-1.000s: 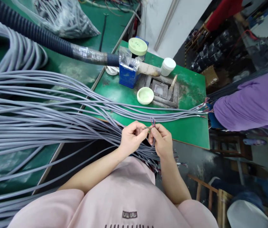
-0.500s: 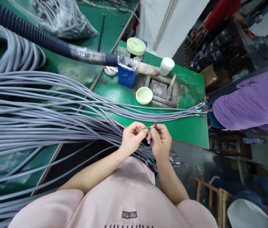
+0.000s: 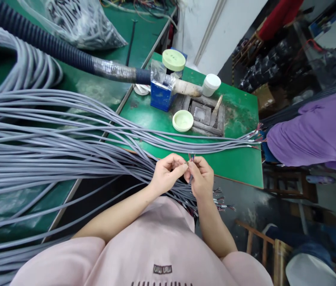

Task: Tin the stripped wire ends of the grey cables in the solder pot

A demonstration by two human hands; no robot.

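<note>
My right hand point(image 3: 202, 176) is closed on the end of a grey cable, whose thin coloured wires point(image 3: 191, 157) stick up between thumb and fingers. My left hand point(image 3: 170, 171) meets it from the left, thumb and forefinger pinched at those same wires. The very tips under the fingers are hidden. Below both hands runs a thick bundle of grey cables point(image 3: 102, 165), its stripped ends point(image 3: 220, 200) fanning out past my right wrist. Another group of grey cables point(image 3: 186, 145) lies across the green table just beyond my hands.
On the green table point(image 3: 239, 115) stand a solder pot point(image 3: 203, 114), a shallow pale dish point(image 3: 182, 120), a white jar point(image 3: 211, 84) and a blue box point(image 3: 160, 95) under a black hose point(image 3: 66, 49). A person in purple point(image 3: 313, 129) is at the right.
My left fingers have come closer to my right hand. The coloured wires now stand spread upward, where one wire was stretched between the hands before. The view has shifted slightly.
</note>
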